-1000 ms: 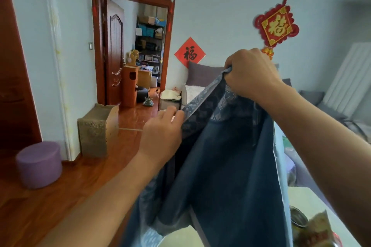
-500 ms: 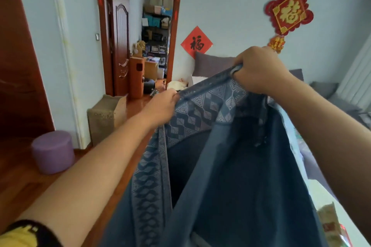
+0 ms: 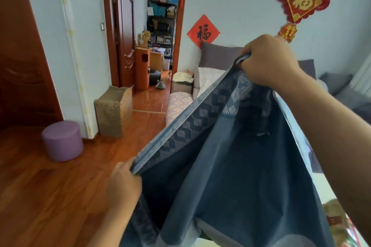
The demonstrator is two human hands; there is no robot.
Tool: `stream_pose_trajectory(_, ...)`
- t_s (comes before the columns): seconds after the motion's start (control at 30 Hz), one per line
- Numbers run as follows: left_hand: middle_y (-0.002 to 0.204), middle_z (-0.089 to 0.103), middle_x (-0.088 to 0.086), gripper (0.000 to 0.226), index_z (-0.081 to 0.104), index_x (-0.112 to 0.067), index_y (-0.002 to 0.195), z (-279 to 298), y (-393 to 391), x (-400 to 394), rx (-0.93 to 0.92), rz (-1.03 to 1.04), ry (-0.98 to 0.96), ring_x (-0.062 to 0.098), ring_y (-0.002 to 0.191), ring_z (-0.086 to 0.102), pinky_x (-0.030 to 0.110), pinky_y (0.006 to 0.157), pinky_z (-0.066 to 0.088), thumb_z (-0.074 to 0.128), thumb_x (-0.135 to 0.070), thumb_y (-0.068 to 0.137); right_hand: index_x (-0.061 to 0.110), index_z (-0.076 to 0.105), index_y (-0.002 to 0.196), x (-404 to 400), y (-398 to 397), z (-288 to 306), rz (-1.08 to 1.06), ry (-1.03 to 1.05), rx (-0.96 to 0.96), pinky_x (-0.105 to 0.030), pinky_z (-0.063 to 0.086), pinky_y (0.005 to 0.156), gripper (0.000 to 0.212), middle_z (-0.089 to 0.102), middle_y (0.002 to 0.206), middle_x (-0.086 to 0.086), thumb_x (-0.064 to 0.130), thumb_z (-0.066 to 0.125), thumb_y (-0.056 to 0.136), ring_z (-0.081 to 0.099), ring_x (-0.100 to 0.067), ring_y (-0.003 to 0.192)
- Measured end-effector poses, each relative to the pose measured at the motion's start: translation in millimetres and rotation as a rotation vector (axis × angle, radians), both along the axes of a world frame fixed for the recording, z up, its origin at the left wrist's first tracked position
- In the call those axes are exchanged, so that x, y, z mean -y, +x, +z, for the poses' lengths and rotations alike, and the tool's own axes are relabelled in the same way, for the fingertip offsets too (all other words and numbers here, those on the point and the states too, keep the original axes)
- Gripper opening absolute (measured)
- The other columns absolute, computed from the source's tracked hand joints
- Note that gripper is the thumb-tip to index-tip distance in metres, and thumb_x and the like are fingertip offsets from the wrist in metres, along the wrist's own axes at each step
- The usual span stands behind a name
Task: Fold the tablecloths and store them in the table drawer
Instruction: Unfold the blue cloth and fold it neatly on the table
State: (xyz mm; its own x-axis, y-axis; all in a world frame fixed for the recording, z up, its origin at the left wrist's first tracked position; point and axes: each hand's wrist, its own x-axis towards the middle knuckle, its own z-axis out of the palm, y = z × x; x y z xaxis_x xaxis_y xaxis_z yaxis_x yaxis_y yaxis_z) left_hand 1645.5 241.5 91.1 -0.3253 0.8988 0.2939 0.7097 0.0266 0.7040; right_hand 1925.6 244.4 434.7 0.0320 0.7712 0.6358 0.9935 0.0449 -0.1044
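Note:
A dark blue tablecloth (image 3: pixel 230 166) with a patterned border hangs in the air in front of me. My right hand (image 3: pixel 269 60) grips its top edge high up at the right. My left hand (image 3: pixel 124 182) pinches the same bordered edge lower down at the left, so the edge runs taut and slanted between the two hands. The rest of the cloth drapes down and hides what lies below it. A pale table (image 3: pixel 329 190) shows as a strip at the lower right. No drawer is in view.
Wooden floor spreads at the left, with a purple round stool (image 3: pixel 62 140) and a rough block-shaped box (image 3: pixel 112 112) by the wall. A doorway (image 3: pixel 158 42) opens behind. A grey sofa (image 3: pixel 218 58) stands at the back. Packets (image 3: pixel 337 224) lie on the table's corner.
My left hand has slid down and toward me along the bordered edge, away from the right hand. The edge is now stretched long and slanted. The right hand stays high.

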Motion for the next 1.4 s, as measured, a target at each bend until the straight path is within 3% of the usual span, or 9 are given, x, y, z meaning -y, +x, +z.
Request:
stream_pose_trajectory(0.23,0.091,0.074,0.011,0.020,0.071,-0.019,0.095,-48,-62,-43,-0.192,0.009,-0.181,0.037,0.086,0.069,0.038,0.075,0.052,0.052,-0.026,0.096,0.019,0.077,0.095,-26,-1,-10,-0.021,0.007,0.015,-0.038,0.052,0.068,0.033,0.066,0.086,-0.020,0.010,0.052,0.076,0.056,-0.043,0.077)
stream_pose_trajectory(0.33,0.089,0.071,0.016,0.024,0.061,-0.019,0.080,-13,-93,-80,-0.150,-0.017,-0.160,0.038,0.086,0.067,0.038,0.069,0.044,0.051,-0.013,0.101,0.018,0.076,0.102,-37,10,-22,-0.081,-0.059,0.024,-0.047,0.057,0.076,0.033,0.066,0.092,-0.022,0.008,0.054,0.079,0.059,-0.045,0.082)
stream_pose_trajectory(0.47,0.105,0.068,0.024,0.026,0.064,-0.006,0.098,68,-118,-125,-0.112,0.139,0.008,0.042,0.096,0.062,0.044,0.076,0.043,0.044,-0.021,0.106,0.012,0.074,0.105,-49,22,-31,-0.179,-0.059,0.005,-0.049,0.052,0.084,0.023,0.066,0.102,-0.028,0.011,0.057,0.088,0.060,-0.049,0.097)
stream_pose_trajectory(0.57,0.102,0.065,0.019,0.022,0.061,-0.008,0.102,90,-144,-120,-0.289,0.123,0.221,0.042,0.091,0.062,0.045,0.070,0.042,0.049,-0.026,0.105,0.018,0.069,0.093,-103,66,-42,-0.202,-0.017,-0.085,-0.049,0.055,0.076,0.018,0.066,0.086,-0.020,0.029,0.058,0.085,0.063,-0.045,0.084)
stream_pose_trajectory(0.67,0.094,0.069,0.017,0.010,0.065,-0.014,0.100,61,-204,-103,-0.524,0.140,0.047,0.043,0.085,0.065,0.048,0.067,0.051,0.062,-0.010,0.091,0.026,0.059,0.080,-163,135,-67,-0.183,0.103,-0.052,-0.056,0.060,0.067,0.040,0.061,0.069,-0.009,0.062,0.043,0.077,0.063,-0.041,0.067)
stream_pose_trajectory(0.8,0.094,0.070,0.027,0.018,0.065,-0.006,0.090,15,-256,-94,-0.501,0.162,-0.191,0.048,0.091,0.065,0.049,0.070,0.048,0.060,-0.021,0.099,0.011,0.069,0.092,-100,39,-92,-0.262,0.020,-0.181,-0.046,0.054,0.070,0.015,0.065,0.079,-0.023,0.020,0.060,0.083,0.063,-0.046,0.075)
stream_pose_trajectory(1.1,0.098,0.069,0.021,0.013,0.062,-0.015,0.104,80,-274,-120,-0.541,0.101,0.117,0.048,0.088,0.065,0.048,0.071,0.050,0.056,-0.009,0.095,0.018,0.058,0.084,-123,33,-147,-0.229,0.028,-0.071,-0.050,0.049,0.071,0.011,0.057,0.081,-0.014,0.020,0.048,0.085,0.054,-0.038,0.075)
stream_pose_trajectory(1.27,0.109,0.067,0.021,0.012,0.054,-0.018,0.109,4,-315,-75,-0.937,-0.071,-0.646,0.042,0.095,0.067,0.045,0.081,0.055,0.047,-0.022,0.099,0.012,0.071,0.098,-105,-7,-196,-0.261,-0.404,0.007,-0.046,0.053,0.073,0.021,0.064,0.096,-0.030,0.005,0.061,0.082,0.063,-0.048,0.088)
stream_pose_trajectory(1.4,0.095,0.064,0.025,0.017,0.047,-0.016,0.094,53,-334,-97,-0.801,0.129,-0.328,0.046,0.087,0.065,0.048,0.071,0.051,0.047,-0.030,0.104,0.008,0.071,0.094,-124,1,-209,-0.312,-0.295,-0.092,-0.047,0.055,0.074,0.017,0.065,0.090,-0.029,0.008,0.060,0.082,0.063,-0.048,0.085)
